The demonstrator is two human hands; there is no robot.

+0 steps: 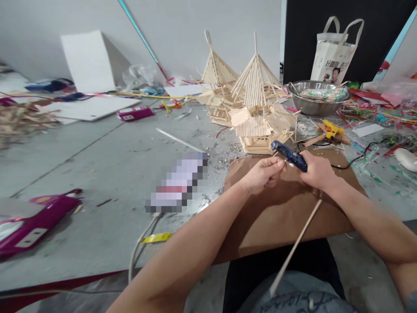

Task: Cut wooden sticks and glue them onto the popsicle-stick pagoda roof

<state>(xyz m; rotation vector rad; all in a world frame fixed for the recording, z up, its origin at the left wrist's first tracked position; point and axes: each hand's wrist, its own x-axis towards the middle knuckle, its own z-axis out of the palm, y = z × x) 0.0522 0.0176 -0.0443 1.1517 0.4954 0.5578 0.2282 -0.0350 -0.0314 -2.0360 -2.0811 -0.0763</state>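
Observation:
My right hand (321,171) is closed around a dark blue hand tool (291,157), which points forward and left; its exact kind is unclear. Just left of it, my left hand (265,176) pinches a small pale stick, mostly hidden by the fingers. The two hands nearly meet above a brown board (260,226). Below my right wrist a long pale stick (296,245) slants down toward my shirt; what holds it is hidden. Beyond the hands stands a pointed-roof house model made of thin wooden sticks (257,87), with a similar model (216,71) behind it.
A yellow glue gun (332,129) lies at right near a black cord, with a metal bowl (317,98) behind. Left are a blurred-out phone (177,182) with a cable, a clear rod (180,140), purple power strips (42,219) and a white board (87,106).

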